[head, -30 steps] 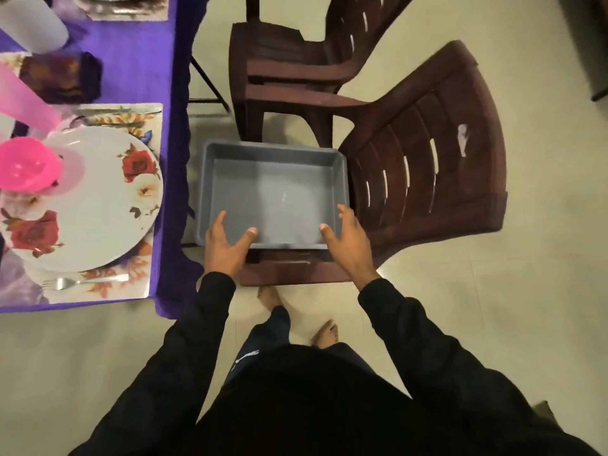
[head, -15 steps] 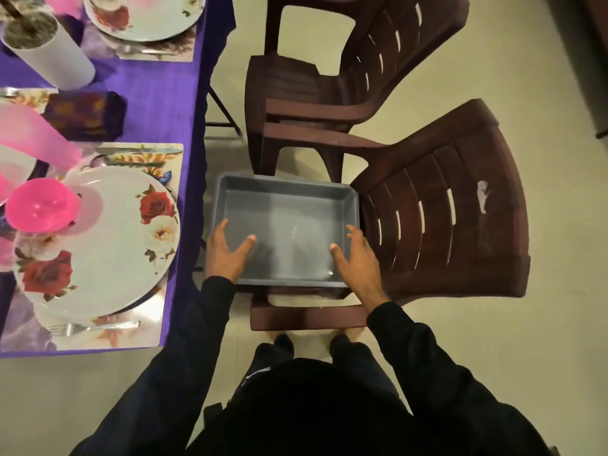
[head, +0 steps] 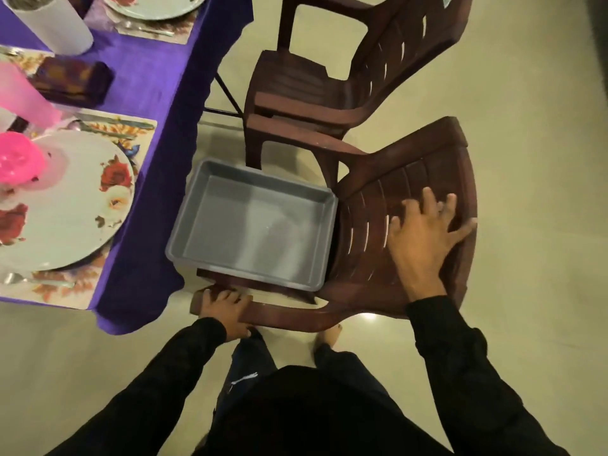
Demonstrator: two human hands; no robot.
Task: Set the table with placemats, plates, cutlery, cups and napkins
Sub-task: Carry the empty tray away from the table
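An empty grey plastic tub [head: 253, 225] sits on the seat of a brown plastic chair [head: 371, 291] beside the table. My left hand [head: 227, 311] grips the near armrest of that chair. My right hand [head: 424, 235] lies with spread fingers on the chair's slatted backrest. On the purple tablecloth [head: 158, 93] a floral plate [head: 65, 202] rests on a floral placemat [head: 65, 291], with a fork [head: 36, 280] at its near side, a knife [head: 115, 121] at the far side, a pink cup [head: 18, 162] and a folded dark napkin [head: 72, 80].
A second brown chair [head: 312, 80] stands just beyond the first. A white cylinder [head: 52, 24] and another place setting [head: 154, 14] sit further up the table. Pale floor tiles spread to the right and near me.
Both hands have left the grey tub. The left dropped to the chair's armrest and the right moved onto the backrest. The camera view shifted toward the table.
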